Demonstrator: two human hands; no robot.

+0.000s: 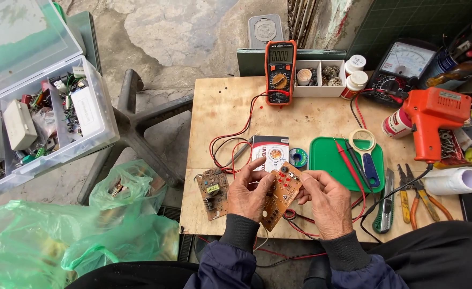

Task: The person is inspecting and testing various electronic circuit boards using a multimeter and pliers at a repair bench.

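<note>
My left hand [248, 192] and my right hand [327, 200] hold a brown circuit board [280, 195] between them, tilted, above the front edge of a small wooden table [220, 112]. The left hand grips its left edge with the index finger raised. My right hand pinches its right edge. A second, smaller brown circuit board [212, 192] lies on the table just left of my left hand. Red and black test leads [348, 158] rest across a green tray [329, 155] beside my right hand.
An orange digital multimeter [280, 72] stands at the back, an analog meter [402, 67] to the right. An orange soldering gun [434, 120], pliers [415, 195], a utility knife [386, 206] and a magnifier [367, 152] lie right. A clear parts box [38, 118] and green plastic bags [86, 230] are left.
</note>
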